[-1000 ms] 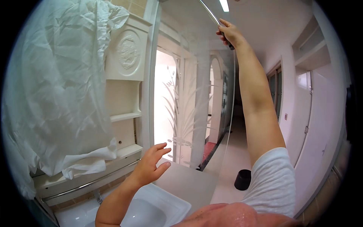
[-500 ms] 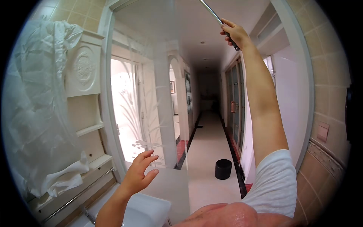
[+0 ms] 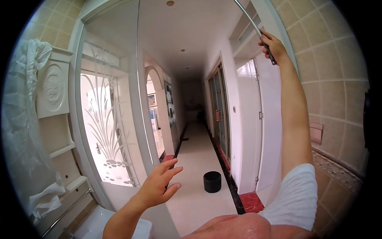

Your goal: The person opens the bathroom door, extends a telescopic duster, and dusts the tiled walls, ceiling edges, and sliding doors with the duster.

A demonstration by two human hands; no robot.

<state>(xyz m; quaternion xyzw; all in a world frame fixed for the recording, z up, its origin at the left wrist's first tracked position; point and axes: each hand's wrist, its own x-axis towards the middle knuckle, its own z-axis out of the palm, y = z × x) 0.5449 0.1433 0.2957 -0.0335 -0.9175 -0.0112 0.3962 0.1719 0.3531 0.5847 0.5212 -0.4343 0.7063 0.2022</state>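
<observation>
Your right hand [image 3: 274, 47] was wrapped around the handle [image 3: 273, 59] of the rod [image 3: 247, 15], which slanted up-left past the view's top edge, while your left hand [image 3: 159, 185], fingers loosely spread, hung left of the bin [image 3: 212, 182].

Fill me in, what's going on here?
The right hand, raised high, grips a shiny, black-handled metal rod; its upper end is out of view. The left hand is open and empty. At left is a clear glass panel with a white plant pattern, and a black cylindrical container stands on the pale hallway floor.
</observation>
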